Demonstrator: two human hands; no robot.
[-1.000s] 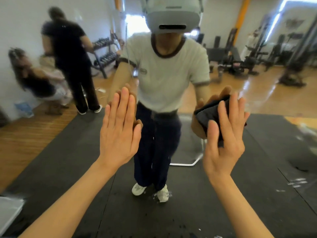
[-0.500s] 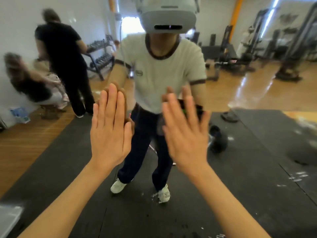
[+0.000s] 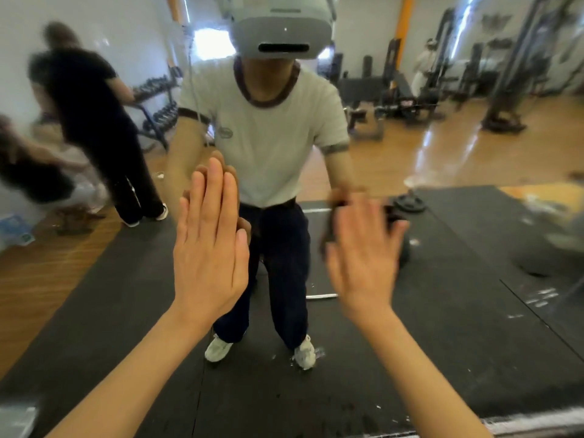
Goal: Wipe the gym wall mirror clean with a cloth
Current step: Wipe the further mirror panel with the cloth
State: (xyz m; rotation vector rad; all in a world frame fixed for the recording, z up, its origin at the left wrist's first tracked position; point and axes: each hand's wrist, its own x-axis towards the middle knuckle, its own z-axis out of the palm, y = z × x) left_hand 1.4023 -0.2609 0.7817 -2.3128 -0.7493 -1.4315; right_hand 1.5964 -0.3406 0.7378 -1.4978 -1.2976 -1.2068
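Note:
The gym wall mirror [image 3: 474, 279] fills the view and reflects me and the gym floor. My left hand [image 3: 208, 248] lies flat on the glass, fingers straight and together, pointing up. To its right, my right hand [image 3: 363, 257] presses a dark cloth [image 3: 327, 230] against the glass with spread, straight fingers. This hand is motion-blurred. Most of the cloth is hidden behind the palm; dark edges show beside the fingers.
White smears and specks mark the lower glass [image 3: 303, 358] and the right side [image 3: 537, 298]. The mirror's bottom edge [image 3: 521, 425] runs along the lower right. Reflected behind me are two people [image 3: 91, 121], a dumbbell rack [image 3: 158, 112] and gym machines [image 3: 505, 90].
My right hand swept the cloth left across the glass, then slid back a little to the right. My left hand stays flat on the mirror.

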